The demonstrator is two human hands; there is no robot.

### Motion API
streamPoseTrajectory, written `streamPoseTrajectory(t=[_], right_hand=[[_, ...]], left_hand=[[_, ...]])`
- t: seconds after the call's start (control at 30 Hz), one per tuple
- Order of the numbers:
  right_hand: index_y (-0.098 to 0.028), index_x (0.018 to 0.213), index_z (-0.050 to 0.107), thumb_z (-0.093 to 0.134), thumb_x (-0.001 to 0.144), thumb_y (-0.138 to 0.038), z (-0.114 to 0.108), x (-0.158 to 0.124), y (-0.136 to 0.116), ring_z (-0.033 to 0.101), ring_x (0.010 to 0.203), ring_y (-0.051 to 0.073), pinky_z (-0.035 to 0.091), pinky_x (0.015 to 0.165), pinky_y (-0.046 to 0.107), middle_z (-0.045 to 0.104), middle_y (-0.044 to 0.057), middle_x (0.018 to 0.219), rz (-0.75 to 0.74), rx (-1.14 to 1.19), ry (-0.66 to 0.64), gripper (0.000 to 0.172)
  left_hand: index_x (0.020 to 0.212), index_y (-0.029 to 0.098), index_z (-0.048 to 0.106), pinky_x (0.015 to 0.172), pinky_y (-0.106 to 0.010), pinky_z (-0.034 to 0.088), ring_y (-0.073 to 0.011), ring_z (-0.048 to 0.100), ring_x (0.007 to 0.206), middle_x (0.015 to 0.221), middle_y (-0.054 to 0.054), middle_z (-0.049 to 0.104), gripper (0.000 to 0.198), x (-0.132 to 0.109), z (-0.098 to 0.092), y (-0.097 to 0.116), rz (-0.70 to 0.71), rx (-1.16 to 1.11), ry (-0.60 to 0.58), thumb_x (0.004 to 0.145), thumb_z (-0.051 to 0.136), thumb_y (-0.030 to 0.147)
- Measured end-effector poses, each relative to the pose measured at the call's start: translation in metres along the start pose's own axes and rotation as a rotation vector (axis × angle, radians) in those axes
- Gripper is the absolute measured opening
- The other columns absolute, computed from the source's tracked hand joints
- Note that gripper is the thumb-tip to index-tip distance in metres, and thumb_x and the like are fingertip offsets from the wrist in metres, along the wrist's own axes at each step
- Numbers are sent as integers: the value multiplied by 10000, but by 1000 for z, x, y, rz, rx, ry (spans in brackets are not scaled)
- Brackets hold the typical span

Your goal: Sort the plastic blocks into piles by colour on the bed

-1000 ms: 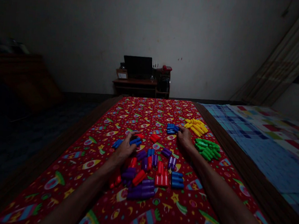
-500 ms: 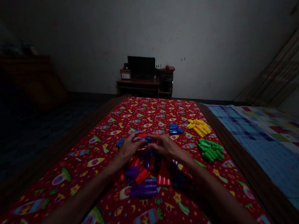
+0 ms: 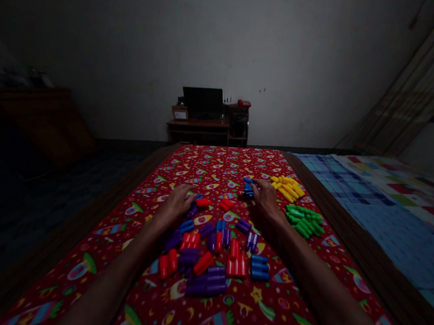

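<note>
My right hand is at the small blue pile, its thumb and fingers closed on a blue plastic block made of joined tubes. Other blue blocks lie just under it. To the left, my left hand rests low over the cloth with curled fingers, beside a red block and a purple block. What its fingers hold, if anything, is hidden. Between my forearms lie mixed purple blocks, red blocks and blue blocks.
A yellow pile and a green pile of similar blocks lie at the right. Red patterned cloth covers the long surface. Beyond stands a desk with a dark monitor. Blue checked bedding spreads on the right.
My hands have parted from the middle, where they were together around a blue piece. The right has moved right to the blue pile; the left has shifted slightly left, uncovering the mixed blocks.
</note>
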State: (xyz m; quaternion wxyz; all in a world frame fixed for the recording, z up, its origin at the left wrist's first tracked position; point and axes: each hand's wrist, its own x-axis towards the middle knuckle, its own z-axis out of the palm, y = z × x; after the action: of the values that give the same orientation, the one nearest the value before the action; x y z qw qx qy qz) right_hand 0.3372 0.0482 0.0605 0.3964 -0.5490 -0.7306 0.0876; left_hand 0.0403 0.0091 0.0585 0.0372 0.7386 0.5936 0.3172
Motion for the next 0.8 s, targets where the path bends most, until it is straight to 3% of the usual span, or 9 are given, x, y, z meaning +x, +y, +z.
streamPoseTrajectory(t=[0.1,0.17,0.37,0.5,0.57,0.7,0.8], right_hand=[[-134,1028,701,506,874,-213,0,4,22,628,999,240,451,882,344,697,141,1037,46,-83,8,261],[-155,994,707,516,864,-210,2,4,31,637,984,230,461,875,335,708,114,1007,70,-76,-5,237],[-143,891,726,482,875,-217,0,4,32,671,876,235,486,808,322,724,105,875,66,-11,-10,255],[-166,922,734,494,858,-199,-2,2,12,679,855,225,497,784,314,733,86,886,-18,64,63,251],[-171,963,735,496,870,-222,0,-1,-6,680,865,220,500,791,316,739,84,930,-80,140,48,262],[-188,1110,699,528,889,-319,7,-12,-46,678,911,209,506,784,301,733,67,1037,-186,391,-175,308],[-194,1143,681,569,867,-298,8,-18,-62,678,837,180,492,740,266,740,46,995,-262,462,-332,315]], left_hand=[[951,148,683,850,-395,483,-292,644,936,953,-147,692,335,8,14,-21,-69,95,-119,804,526,404],[974,139,687,835,-387,481,-297,644,928,953,-155,692,362,9,22,-26,-52,128,-134,800,533,417],[1034,178,698,762,-341,513,-282,668,878,947,-96,731,398,12,17,-13,-152,72,-111,681,659,358],[1092,198,684,758,-313,522,-236,676,851,958,-45,739,417,18,2,6,-248,-47,-40,705,641,346],[1137,185,663,756,-313,527,-229,676,851,985,-57,733,452,18,-4,21,-231,-105,-17,712,646,339],[1248,202,577,722,-302,540,-204,682,799,946,-40,730,558,8,-3,60,-45,-231,-92,710,668,321],[1290,225,521,752,-303,543,-191,685,828,1034,-40,717,565,0,3,81,85,-253,-123,737,627,272]])
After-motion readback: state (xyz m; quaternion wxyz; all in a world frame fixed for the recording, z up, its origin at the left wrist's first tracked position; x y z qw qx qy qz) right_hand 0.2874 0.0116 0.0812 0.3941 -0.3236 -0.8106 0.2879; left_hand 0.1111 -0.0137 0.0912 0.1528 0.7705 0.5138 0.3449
